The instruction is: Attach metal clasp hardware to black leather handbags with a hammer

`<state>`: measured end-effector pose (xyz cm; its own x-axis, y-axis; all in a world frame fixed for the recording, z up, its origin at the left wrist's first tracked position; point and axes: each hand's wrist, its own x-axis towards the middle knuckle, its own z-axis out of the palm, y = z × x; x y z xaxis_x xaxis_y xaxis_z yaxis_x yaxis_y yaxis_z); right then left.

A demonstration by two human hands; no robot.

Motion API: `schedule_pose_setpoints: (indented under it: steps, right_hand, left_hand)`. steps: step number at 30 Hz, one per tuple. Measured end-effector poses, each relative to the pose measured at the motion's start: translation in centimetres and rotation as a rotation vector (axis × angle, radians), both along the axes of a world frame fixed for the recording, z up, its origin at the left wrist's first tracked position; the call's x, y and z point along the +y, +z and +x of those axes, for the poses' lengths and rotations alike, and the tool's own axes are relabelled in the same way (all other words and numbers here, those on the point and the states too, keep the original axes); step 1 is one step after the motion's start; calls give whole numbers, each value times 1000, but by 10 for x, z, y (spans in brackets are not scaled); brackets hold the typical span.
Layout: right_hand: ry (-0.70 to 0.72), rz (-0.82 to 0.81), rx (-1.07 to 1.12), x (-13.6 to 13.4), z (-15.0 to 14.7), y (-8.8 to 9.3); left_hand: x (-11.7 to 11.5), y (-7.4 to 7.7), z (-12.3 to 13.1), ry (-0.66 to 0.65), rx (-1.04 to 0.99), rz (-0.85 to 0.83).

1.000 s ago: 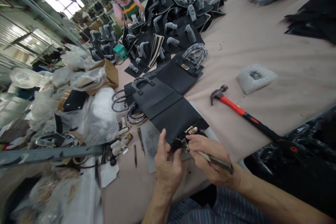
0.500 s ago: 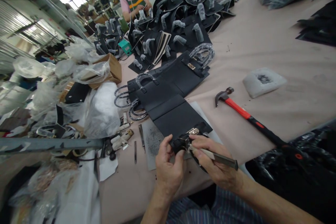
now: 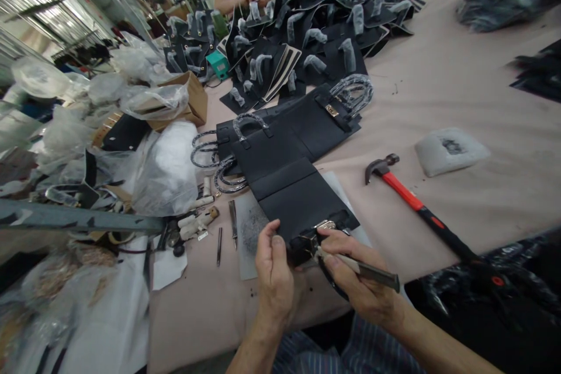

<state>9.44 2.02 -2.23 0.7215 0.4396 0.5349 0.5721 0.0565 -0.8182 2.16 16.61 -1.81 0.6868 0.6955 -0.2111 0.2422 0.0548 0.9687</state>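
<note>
Right hand point(image 3: 364, 297) grips tool point(image 3: 377, 274) | long axis diagonal, butt point(image 3: 396, 283) lower-right | left hand point(image 3: 275, 277): cannot tell

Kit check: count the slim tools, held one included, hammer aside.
3: the held tool in the right hand, a tapered tool by the grey board's left edge, a dark rod left of that. More may be hidden in the clutter.

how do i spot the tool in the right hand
On the beige table, find the black bag with metal hardware at its near end. There the right hand grips the tool, its greyish handle slanting back toward the wrist. Unlike the hammer, it shows no red.
</note>
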Motion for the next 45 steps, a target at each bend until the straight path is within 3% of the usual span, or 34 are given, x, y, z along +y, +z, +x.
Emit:
schedule_pose_setpoints:
  steps: [5,16,23,40,45]
  right_hand:
    - [21,-11,-9,3,-1,-2]
    - [56,-53,-69,1,-1,-6]
    - [64,-22,-61,-1,-4,-10]
    - [74,-26,-22,0,-4,-2]
    - [59,22,23,-2,-8,-12]
  left_hand:
    - [0,-1,5,30,44,183]
    - [6,-12,16,160,-80,-123]
    - [10,-4,27,261,-9,-373]
    - [2,7,33,348,3,-465]
    - [5,11,35,381,48,-547]
